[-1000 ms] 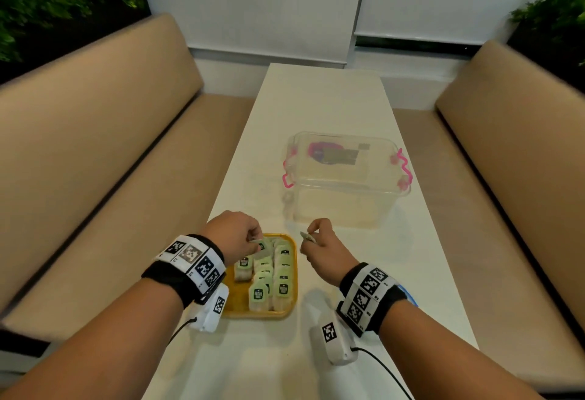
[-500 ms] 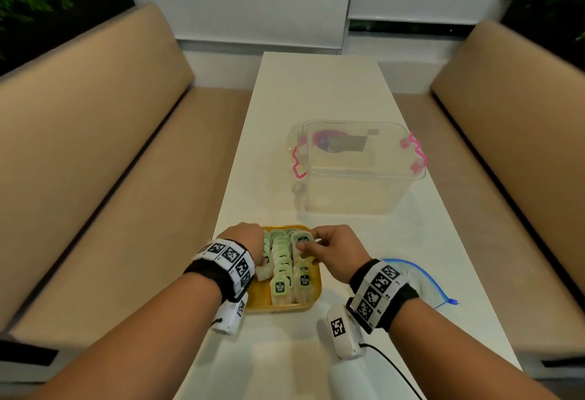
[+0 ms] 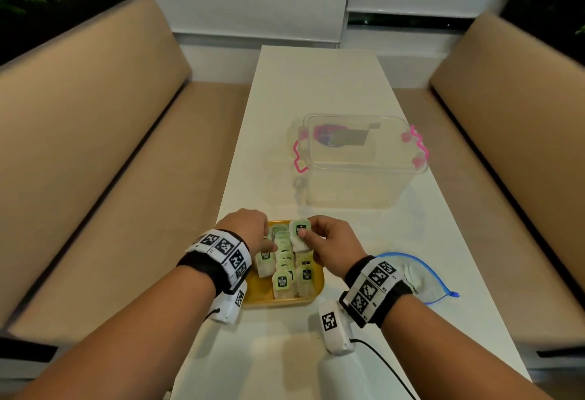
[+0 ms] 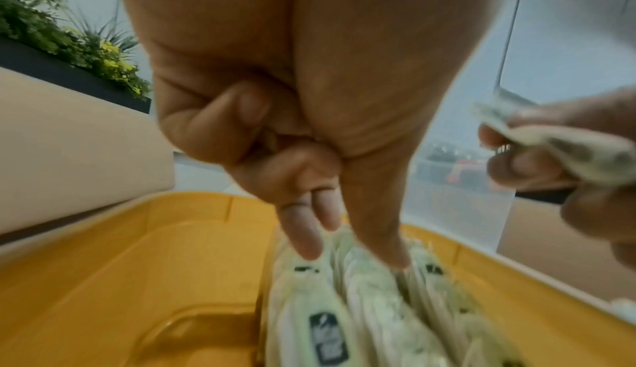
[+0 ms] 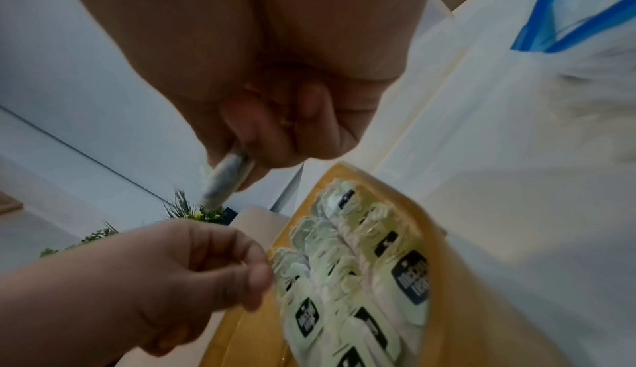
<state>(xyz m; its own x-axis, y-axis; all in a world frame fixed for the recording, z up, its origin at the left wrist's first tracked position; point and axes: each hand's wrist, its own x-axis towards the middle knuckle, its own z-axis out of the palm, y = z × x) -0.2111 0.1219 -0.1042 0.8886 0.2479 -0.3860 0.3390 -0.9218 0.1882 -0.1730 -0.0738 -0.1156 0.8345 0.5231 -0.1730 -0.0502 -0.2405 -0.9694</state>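
Note:
A yellow tray (image 3: 262,292) near the table's front edge holds rows of green-and-white tea bags (image 3: 281,282) standing on edge. My left hand (image 3: 269,243) reaches in from the tray's left side, and its thumb and forefinger (image 4: 302,237) pinch the top of a tea bag in the rows (image 4: 358,272). My right hand (image 3: 305,235) pinches one tea bag (image 3: 299,235) just above the tray's far end. In the right wrist view this bag (image 5: 223,179) shows edge-on below the curled fingers (image 5: 275,139). The left hand (image 5: 261,277) touches the rows there.
A clear lidded box with pink handles (image 3: 357,159) stands beyond the tray, towards the right. A clear zip bag with a blue edge (image 3: 421,276) lies flat to the right of my right wrist. Beige benches flank the narrow white table (image 3: 316,82).
My right hand moved from beside the tray to its far end and now holds a tea bag raised above the rows. My left hand stayed at the tray's left side, fingers lower in the rows.

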